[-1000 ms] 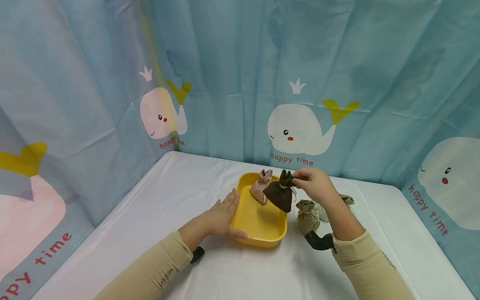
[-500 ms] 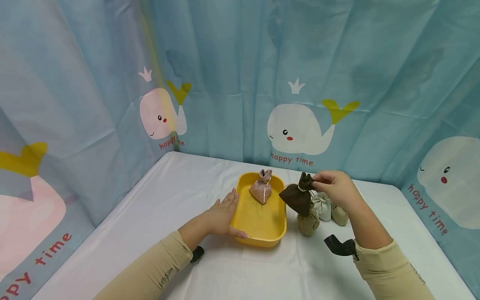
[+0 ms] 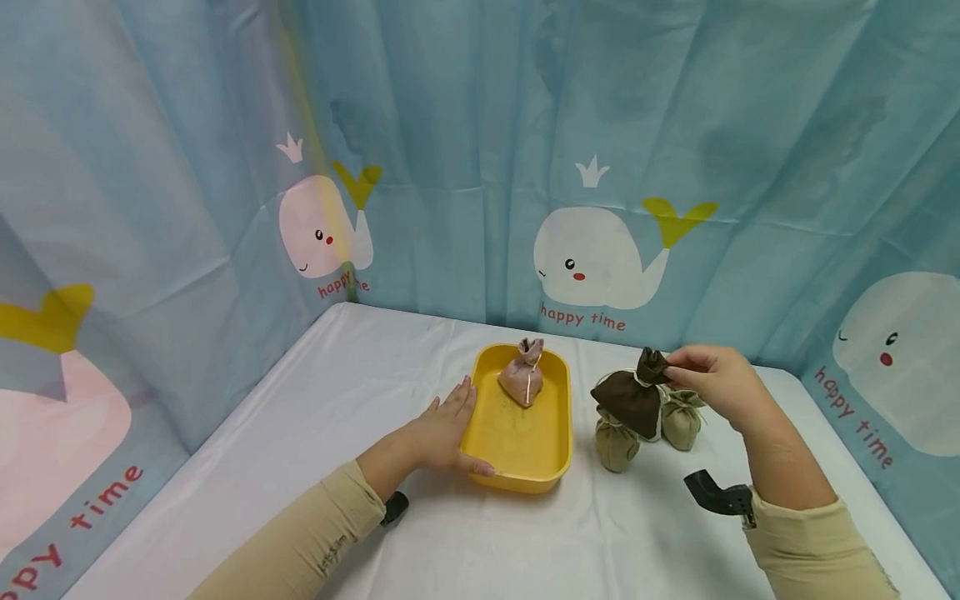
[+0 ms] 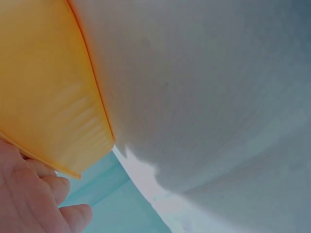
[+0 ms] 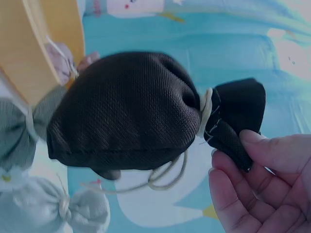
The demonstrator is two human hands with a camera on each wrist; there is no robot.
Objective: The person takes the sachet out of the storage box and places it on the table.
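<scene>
My right hand (image 3: 716, 383) pinches the gathered neck of a dark brown drawstring pouch (image 3: 628, 403), held up above other pouches. In the right wrist view the pouch (image 5: 129, 111) hangs sideways, its pale cord dangling, with thumb and fingers on the cloth top. My left hand (image 3: 438, 429) rests along the left rim of a yellow plastic tray (image 3: 517, 482), fingers straight. The left wrist view shows the tray's outer wall (image 4: 53, 87) beside the fingers (image 4: 58, 189). Inside the tray, toward its far end, sits a pinkish pouch (image 3: 522, 379).
Beneath the dark pouch stand an olive pouch (image 3: 617, 443) and, to the right, a beige pouch (image 3: 681, 419). A white pouch (image 5: 80, 204) shows in the right wrist view, mostly hidden in the head view. A whale-print curtain (image 3: 450, 250) borders the white-covered table (image 3: 360, 375).
My right hand has carried the dark brown pouch rightward, from over the tray to above the other pouches. The left hand and tray have hardly moved.
</scene>
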